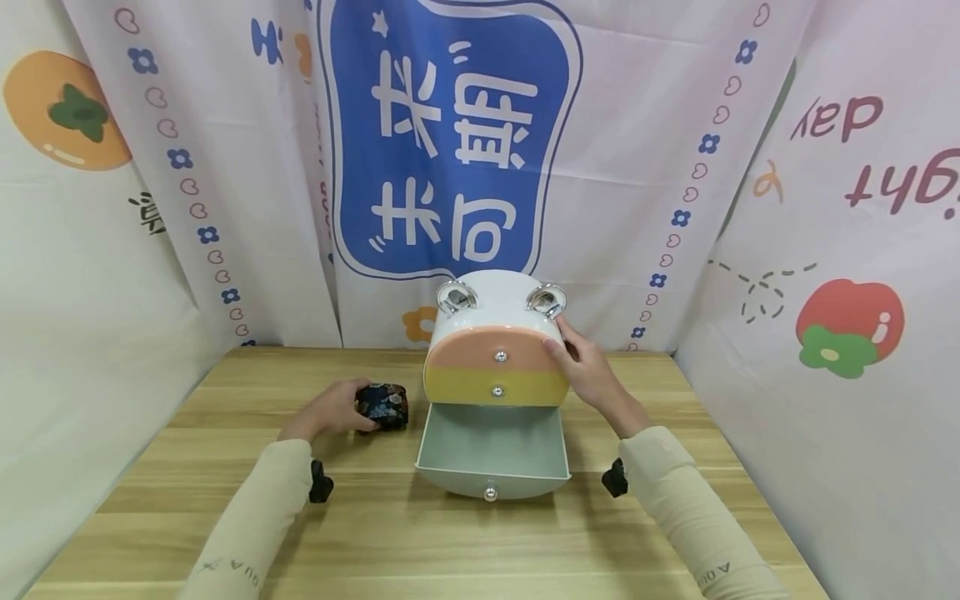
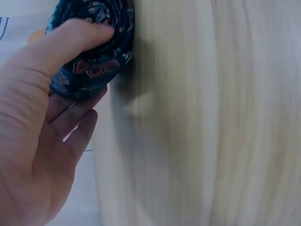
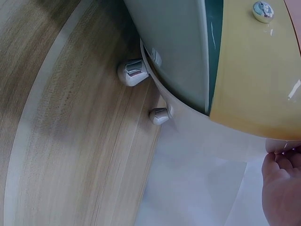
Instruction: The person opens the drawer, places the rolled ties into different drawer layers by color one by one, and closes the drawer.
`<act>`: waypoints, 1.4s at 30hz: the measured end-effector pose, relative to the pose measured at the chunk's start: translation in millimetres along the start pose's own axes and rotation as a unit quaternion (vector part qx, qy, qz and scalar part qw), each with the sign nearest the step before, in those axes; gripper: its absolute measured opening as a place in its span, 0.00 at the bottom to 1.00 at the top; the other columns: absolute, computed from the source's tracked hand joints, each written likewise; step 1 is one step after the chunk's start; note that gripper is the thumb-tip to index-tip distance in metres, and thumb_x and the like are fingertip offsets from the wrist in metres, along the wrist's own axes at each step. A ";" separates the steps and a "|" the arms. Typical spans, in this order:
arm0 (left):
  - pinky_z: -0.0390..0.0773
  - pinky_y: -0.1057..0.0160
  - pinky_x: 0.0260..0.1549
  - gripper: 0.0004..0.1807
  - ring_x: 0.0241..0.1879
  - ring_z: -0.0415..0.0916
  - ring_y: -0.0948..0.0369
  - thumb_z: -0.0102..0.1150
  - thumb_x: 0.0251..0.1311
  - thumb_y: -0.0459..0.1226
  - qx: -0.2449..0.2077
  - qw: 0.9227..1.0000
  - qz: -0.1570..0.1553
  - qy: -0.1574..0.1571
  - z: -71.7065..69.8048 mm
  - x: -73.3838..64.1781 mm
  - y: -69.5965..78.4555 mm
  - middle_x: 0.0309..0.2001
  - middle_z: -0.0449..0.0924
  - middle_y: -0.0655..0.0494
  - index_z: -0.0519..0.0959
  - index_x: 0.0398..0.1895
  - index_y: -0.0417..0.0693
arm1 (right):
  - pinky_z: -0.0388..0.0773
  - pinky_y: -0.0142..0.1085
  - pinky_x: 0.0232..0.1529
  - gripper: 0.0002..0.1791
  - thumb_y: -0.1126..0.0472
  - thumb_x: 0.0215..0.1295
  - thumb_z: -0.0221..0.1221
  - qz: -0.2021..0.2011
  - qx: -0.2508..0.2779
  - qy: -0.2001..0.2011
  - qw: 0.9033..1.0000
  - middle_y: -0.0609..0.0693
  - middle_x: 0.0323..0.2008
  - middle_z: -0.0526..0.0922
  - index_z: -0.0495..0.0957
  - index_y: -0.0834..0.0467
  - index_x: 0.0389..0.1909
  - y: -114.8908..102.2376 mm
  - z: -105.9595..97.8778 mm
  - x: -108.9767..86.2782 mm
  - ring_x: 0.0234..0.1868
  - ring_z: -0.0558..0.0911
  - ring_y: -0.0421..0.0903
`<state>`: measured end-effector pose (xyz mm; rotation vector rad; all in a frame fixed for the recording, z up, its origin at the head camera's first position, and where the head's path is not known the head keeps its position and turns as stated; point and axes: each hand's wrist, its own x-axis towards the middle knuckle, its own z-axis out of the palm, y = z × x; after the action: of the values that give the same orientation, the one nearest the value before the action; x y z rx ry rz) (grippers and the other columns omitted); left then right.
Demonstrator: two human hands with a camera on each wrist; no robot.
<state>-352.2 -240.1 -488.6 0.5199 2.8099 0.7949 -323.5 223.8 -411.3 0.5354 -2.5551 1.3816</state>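
Observation:
My left hand (image 1: 330,410) holds a small dark bundle of floral cloth (image 1: 384,406) just above or on the table. In the left wrist view the cloth (image 2: 101,70) looks rolled up, thumb on its coiled end and fingers underneath. To its right stands a small frog-shaped drawer box (image 1: 487,300) with a white top and shiny round eyes. My right hand (image 1: 596,379) grips its right side, thumb over the front edge by the orange drawer (image 1: 465,350); most other fingers are hidden. Below, the yellow drawer (image 1: 457,387) is closed and the green bottom drawer (image 1: 491,442) is pulled out, nothing visible inside.
The wooden table (image 1: 360,533) runs back to a printed white curtain (image 1: 622,108). Similar cloth hangs on both sides. Round silver knobs stick out from the drawers, the lowest knob (image 1: 490,494) nearest the front. Silver feet (image 3: 160,116) show under the box.

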 end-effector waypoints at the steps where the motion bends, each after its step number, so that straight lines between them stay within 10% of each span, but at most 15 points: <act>1: 0.76 0.36 0.65 0.52 0.65 0.76 0.36 0.79 0.55 0.44 -0.002 1.000 0.000 0.004 0.6 -0.5 -0.8 0.68 0.73 0.28 0.63 0.76 0.27 | 0.63 0.48 0.79 0.44 0.35 0.80 0.48 -0.001 0.000 0.000 1.000 0.53 0.84 0.53 0.48 0.53 0.85 0.0 0.1 0.1 0.83 0.60 0.55; 23: 0.76 0.32 0.61 0.53 0.63 0.77 0.33 0.79 0.50 0.52 0.032 0.997 -0.027 0.072 -8.7 -26.9 1.2 0.67 0.77 0.29 0.69 0.73 0.30 | 0.63 0.49 0.79 0.43 0.34 0.80 0.47 0.003 -0.012 -0.003 1.000 0.52 0.85 0.53 0.47 0.51 0.85 0.1 1.8 -2.4 0.84 0.60 0.56; 42: 0.86 0.51 0.38 0.49 0.41 0.85 0.54 0.80 0.46 0.51 0.050 0.996 0.018 0.075 -44.5 -59.0 58.1 0.51 0.87 0.39 0.75 0.68 0.30 | 0.64 0.49 0.79 0.39 0.40 0.82 0.51 -0.008 0.012 0.019 1.000 0.53 0.83 0.56 0.52 0.52 0.84 3.6 2.8 2.0 0.83 0.61 0.56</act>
<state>-292.8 -237.1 -415.8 0.5497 3.0001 0.7304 -326.8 222.8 -415.0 0.5259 -2.5029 1.4045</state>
